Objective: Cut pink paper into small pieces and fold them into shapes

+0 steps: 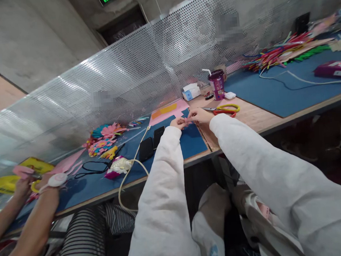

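Note:
Both my arms in pale grey sleeves reach out to the table edge. My left hand (178, 123) and my right hand (198, 115) meet over the blue mat (193, 142), fingers pinched together on a small pink piece of paper (187, 119) held between them. Pink and orange paper sheets (169, 111) lie just beyond the hands. Scissors with yellow and red handles (226, 109) rest on the wood right of my right hand.
A purple cup with a straw (217, 84), a tissue box (191, 92) and two dark phones (151, 144) sit nearby. Paper flowers (104, 139) lie to the left. A neighbouring person's hands (35, 183) work at the far left. A perforated metal screen (142, 74) backs the table.

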A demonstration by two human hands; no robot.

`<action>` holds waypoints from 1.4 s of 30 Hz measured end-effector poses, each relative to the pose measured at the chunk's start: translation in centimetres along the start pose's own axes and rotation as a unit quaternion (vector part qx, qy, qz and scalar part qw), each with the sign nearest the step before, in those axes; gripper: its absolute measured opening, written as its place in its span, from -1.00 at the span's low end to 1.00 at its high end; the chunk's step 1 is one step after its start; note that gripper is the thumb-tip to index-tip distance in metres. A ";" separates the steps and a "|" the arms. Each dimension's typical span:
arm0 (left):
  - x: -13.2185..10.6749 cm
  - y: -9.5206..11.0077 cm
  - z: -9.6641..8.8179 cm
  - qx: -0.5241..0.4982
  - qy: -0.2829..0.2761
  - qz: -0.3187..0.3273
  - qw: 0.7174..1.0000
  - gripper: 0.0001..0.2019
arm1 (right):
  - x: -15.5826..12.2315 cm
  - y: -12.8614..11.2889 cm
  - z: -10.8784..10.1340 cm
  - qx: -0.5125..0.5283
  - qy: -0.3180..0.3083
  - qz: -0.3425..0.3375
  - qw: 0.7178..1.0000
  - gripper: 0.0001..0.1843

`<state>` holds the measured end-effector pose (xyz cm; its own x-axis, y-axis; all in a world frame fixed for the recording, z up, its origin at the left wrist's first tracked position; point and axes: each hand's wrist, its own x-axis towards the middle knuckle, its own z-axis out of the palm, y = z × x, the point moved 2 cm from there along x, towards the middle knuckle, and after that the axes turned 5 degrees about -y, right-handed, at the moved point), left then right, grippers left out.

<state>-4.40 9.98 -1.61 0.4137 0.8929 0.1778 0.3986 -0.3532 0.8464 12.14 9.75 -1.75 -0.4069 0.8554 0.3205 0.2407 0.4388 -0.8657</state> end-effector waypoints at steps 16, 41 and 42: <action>-0.1 0.1 0.1 0.022 -0.010 -0.013 1.000 -0.71 | 0.1 0.2 0.0 -0.014 0.004 -0.009 1.000 -0.73; -0.2 0.4 0.3 0.004 -0.023 -0.038 0.999 -0.68 | 0.0 0.1 -0.3 -0.059 -0.017 -0.023 0.998 -0.73; -0.2 0.4 0.3 0.004 -0.025 -0.046 0.999 -0.69 | 0.1 0.2 -0.3 -0.067 -0.017 -0.024 0.997 -0.72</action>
<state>-4.03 9.56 -1.46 0.4150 0.9068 0.0748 0.4423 -0.2729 0.8544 12.44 9.96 -1.73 -0.4500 0.8236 0.3453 0.3355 0.5142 -0.7893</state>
